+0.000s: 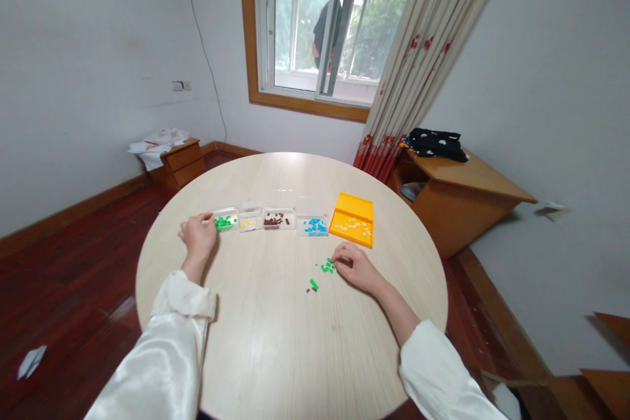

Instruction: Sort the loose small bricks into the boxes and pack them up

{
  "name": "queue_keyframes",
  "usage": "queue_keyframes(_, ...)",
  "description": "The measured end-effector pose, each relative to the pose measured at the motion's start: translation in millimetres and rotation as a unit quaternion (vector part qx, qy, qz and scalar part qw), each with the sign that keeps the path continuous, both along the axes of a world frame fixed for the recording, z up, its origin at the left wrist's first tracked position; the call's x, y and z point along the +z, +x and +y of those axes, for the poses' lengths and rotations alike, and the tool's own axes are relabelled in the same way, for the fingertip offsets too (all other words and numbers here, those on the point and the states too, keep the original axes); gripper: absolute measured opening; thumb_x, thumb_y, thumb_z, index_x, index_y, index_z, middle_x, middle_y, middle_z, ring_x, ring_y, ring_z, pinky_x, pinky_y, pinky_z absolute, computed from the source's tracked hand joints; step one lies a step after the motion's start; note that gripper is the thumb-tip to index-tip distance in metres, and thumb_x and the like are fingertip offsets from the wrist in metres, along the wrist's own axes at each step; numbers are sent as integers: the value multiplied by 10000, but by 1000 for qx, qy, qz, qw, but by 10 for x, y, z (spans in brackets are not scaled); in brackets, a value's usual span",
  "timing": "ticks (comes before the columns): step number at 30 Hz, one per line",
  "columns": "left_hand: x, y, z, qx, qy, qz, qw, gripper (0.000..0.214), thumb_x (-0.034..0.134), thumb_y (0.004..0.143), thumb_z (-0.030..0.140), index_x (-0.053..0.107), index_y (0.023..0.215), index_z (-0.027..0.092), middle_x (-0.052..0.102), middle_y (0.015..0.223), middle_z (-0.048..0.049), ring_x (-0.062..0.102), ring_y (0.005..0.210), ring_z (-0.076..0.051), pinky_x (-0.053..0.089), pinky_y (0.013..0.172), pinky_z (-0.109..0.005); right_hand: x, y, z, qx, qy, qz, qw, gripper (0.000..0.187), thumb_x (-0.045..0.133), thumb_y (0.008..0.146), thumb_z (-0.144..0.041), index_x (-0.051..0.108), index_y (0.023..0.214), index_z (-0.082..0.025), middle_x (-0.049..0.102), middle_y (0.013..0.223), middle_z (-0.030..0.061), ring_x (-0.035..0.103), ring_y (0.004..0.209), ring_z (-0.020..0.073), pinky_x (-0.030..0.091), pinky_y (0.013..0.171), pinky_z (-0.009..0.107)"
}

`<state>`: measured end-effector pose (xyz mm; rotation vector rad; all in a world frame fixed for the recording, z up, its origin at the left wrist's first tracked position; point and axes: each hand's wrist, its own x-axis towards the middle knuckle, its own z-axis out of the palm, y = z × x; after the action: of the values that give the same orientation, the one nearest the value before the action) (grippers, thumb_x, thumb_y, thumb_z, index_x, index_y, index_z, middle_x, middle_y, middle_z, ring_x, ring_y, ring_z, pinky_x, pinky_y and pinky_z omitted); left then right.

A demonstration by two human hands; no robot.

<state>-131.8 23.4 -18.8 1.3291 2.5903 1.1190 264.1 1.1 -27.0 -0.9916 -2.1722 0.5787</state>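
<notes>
My left hand [198,237] is at the left end of the row of boxes, its curled fingers gripping the left edge of a clear box [225,230] of small green bricks. Over a loose cluster of green bricks [327,268] on the table, my right hand [356,265] has its thumb and fingertips pinched together at the cluster's right side. A small green brick seems to be between them, mostly hidden. Closer to me lie a longer green brick [314,284] and two small brown bricks [314,290].
Clear boxes hold yellow pieces [248,223], brown bricks [276,219] and blue bricks [315,227]. An open yellow case [351,202] with white pieces stands at the row's right end. All rest on a round wooden table [275,341]. A person [325,33] is outside the window.
</notes>
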Motion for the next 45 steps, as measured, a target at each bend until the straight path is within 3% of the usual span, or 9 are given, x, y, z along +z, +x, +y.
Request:
queue_keyframes(8,87,87,-64,2,95,6,995,260,486,797,267,661,955,157,573,1033,-149,468,1062,-344,327,925,-536,26,-14,-1,-11,8,10,1000,71,612,756,-146,608,697,-187,611,766,21,564,761,157,446,735,306)
queue_keyframes(12,183,295,-129,-51,169,32,984,210,479,815,266,641,896,161,599,933,-105,506,983,-287,351,916,-481,19,-12,13,-11,10,4,1000,76,613,767,-162,615,696,-188,614,769,25,567,764,158,449,729,303)
queue_keyframes(17,154,925,-252,-313,191,41,929,185,483,848,261,649,856,178,626,865,-79,547,898,-223,407,865,-378,-3,-11,30,-8,11,-6,1000,87,592,788,-153,614,709,-182,624,756,26,557,740,154,443,720,303)
queue_keyframes(20,53,1306,-326,-485,125,41,865,205,487,859,254,673,865,168,634,891,-92,553,893,-207,432,831,-345,-5,-16,26,-18,7,-13,1000,89,584,792,-149,613,712,-174,632,755,28,553,734,152,438,716,300)
queue_keyframes(23,-6,1536,-369,-575,40,47,816,223,488,869,235,691,941,179,650,939,-95,559,904,-201,440,829,-338,5,-23,23,-31,3,-17,999,100,578,793,-149,621,705,-169,636,734,24,548,707,144,432,691,286)
queue_keyframes(29,49,1662,-377,-596,0,38,802,226,492,877,221,701,953,176,661,928,-90,577,896,-195,443,829,-326,-1,-37,33,-59,-35,12,998,96,575,782,-182,644,717,-171,655,715,24,576,665,139,456,643,266)
queue_keyframes(33,46,1715,-361,-609,-20,50,791,170,551,824,167,711,880,180,656,908,-77,582,874,-189,445,808,-309,-26,-17,70,-118,-3,84,989,84,569,771,-216,642,746,-183,668,736,27,602,686,154,490,657,287)
queue_keyframes(39,-4,1771,-336,-613,-14,44,789,178,518,799,114,684,784,174,640,865,-72,574,831,-177,443,774,-292,-36,140,216,-280,42,232,931,130,588,769,-314,631,750,-192,670,785,57,627,736,185,541,710,335)
queue_keyframes(45,16,1765,-361,-605,-14,55,794,172,488,795,116,648,759,167,625,825,-71,564,801,-181,438,751,-298,-128,232,353,-316,-31,327,890,261,639,725,-410,653,849,-181,696,914,95,664,840,228,573,784,408)
